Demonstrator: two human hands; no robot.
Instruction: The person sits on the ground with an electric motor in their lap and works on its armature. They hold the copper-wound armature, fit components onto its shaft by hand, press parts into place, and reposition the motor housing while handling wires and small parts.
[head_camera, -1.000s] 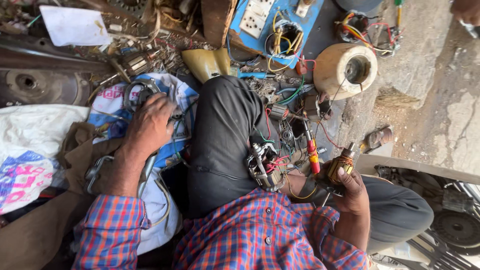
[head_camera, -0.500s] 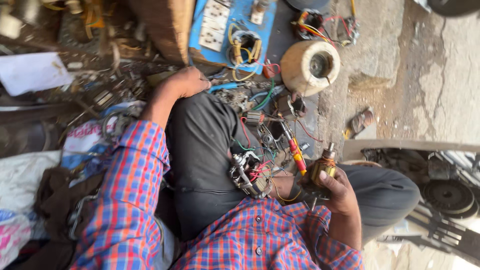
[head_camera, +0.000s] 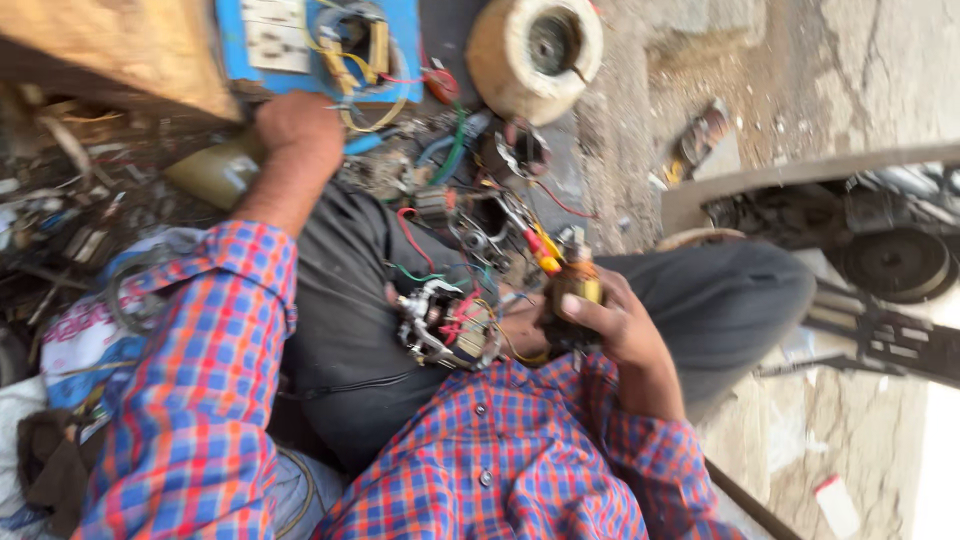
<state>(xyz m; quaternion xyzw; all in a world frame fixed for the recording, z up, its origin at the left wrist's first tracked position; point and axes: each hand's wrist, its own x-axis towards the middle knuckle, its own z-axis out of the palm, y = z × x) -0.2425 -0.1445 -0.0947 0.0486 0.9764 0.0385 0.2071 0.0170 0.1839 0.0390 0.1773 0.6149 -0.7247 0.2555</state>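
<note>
Brown-dark motor part: gripped in our right hand (head_camera: 620, 335), fingers curled tight round it, thumb on top; part (head_camera: 570, 305) sits just above our lap, over the grey trouser leg.
Screwdriver: red-yellow handle (head_camera: 538, 248) sticks up just beside that part; we cannot tell if the hand has it too.
Left hand: (head_camera: 298, 130) stretched out forward, knuckles up, fingers bent down into the clutter at the edge of the blue board; what it grips, if anything, we cannot tell, blurred.
Yellowish piece: (head_camera: 215, 172) just beside our left wrist, touching or nearly.
Blue board: (head_camera: 405, 40) carries a white socket plate and yellow wire loops, right past the left hand.
Motor frame: metal with red wires (head_camera: 445, 325) on our lap, between both arms, near the right hand.
Round drum: cream, hole in its face (head_camera: 505, 60), beyond the board on grey ground.
Wooden box: (head_camera: 120, 50) far left of the board.
Sleeves: red-blue check on both arms.
Scrap pile: left of our left arm, blurred.
</note>
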